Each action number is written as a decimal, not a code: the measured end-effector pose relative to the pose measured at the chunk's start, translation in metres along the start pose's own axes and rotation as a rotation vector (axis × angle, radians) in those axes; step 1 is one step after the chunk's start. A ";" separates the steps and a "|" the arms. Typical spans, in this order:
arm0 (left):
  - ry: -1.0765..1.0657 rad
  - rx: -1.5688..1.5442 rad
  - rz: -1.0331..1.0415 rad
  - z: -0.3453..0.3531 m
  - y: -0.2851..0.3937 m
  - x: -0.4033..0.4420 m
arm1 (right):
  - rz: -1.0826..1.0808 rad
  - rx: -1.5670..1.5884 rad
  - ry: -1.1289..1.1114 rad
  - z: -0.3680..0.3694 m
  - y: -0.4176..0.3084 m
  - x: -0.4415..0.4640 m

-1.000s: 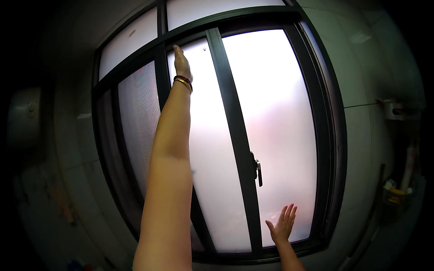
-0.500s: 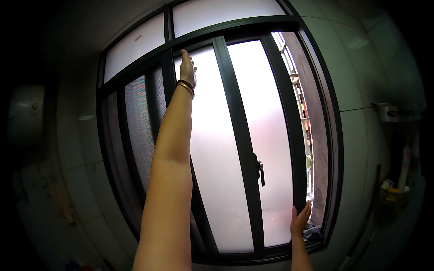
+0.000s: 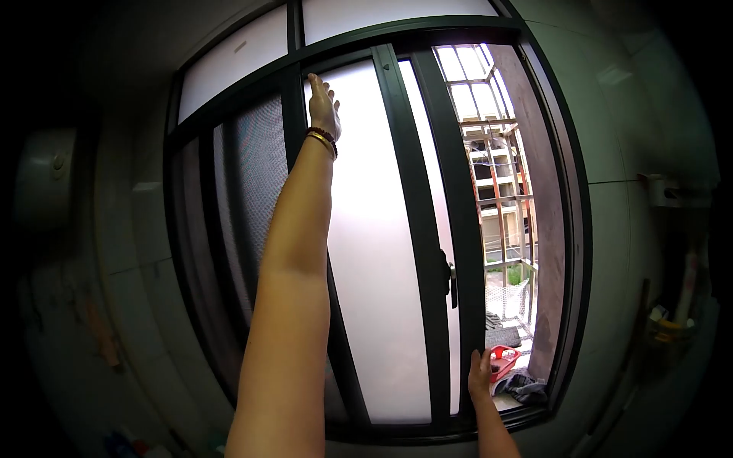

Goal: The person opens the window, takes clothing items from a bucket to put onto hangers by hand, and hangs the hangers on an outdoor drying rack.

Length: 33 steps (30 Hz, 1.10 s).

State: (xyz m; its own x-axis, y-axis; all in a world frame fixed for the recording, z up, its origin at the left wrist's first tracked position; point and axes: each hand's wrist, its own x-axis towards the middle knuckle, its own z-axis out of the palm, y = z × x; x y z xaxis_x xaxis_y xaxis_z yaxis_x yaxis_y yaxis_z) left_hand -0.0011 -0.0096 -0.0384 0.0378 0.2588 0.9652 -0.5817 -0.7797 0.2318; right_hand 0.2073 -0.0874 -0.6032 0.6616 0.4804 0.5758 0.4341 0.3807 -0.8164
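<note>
A dark-framed sliding window (image 3: pixel 449 34) with frosted panes fills the view. My left hand (image 3: pixel 324 111), with bracelets (image 3: pixel 321 140) at its wrist, reaches high to the upper left of the middle frosted pane (image 3: pixel 374 229). Its fingers are stretched out; whether the palm touches the glass or the frame I cannot tell. Low on the right, my right hand (image 3: pixel 479 375) lies with extended fingers against the right edge of the sliding sash (image 3: pixel 463 229). A black handle (image 3: pixel 453 285) sits on the upright between the panes. Neither hand grasps an object.
Through the gap at right show a metal security grille (image 3: pixel 496 200), a red plastic basket (image 3: pixel 502 362) and a dark cloth (image 3: pixel 525 388). An insect screen (image 3: pixel 248 160) covers the left part. Tiled walls (image 3: pixel 618 145) flank the window.
The right sash has slid left behind the middle upright, widening the gap at right. My right hand has moved left with it. My left hand stays high, fingers a little more spread.
</note>
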 end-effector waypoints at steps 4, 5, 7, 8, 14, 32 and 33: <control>-0.075 0.025 -0.040 -0.005 -0.001 -0.014 | -0.033 0.052 -0.065 0.026 -0.009 -0.011; -0.084 0.037 -0.044 -0.009 0.000 -0.014 | -0.041 0.063 -0.073 0.032 -0.011 -0.014; -0.078 0.042 -0.014 -0.004 -0.002 -0.013 | -0.048 0.096 -0.098 0.037 -0.008 -0.018; -0.074 0.041 -0.002 -0.005 -0.003 -0.011 | -0.054 0.104 -0.104 0.041 -0.010 -0.021; 0.102 0.157 0.364 0.010 0.048 0.009 | -0.049 0.134 -0.038 0.062 -0.022 -0.030; -0.095 0.031 0.214 0.041 0.003 -0.022 | -0.020 0.224 -0.401 0.061 -0.024 -0.032; -0.020 0.070 0.248 0.036 0.013 -0.025 | -0.021 0.241 -0.396 0.064 -0.025 -0.031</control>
State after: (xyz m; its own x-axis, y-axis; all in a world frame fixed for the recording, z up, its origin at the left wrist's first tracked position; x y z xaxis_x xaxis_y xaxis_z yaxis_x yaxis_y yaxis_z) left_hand 0.0196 -0.0460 -0.0548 -0.0822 0.0438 0.9957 -0.5176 -0.8556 -0.0051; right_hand 0.1366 -0.0610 -0.5980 0.3490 0.7179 0.6023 0.2590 0.5438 -0.7982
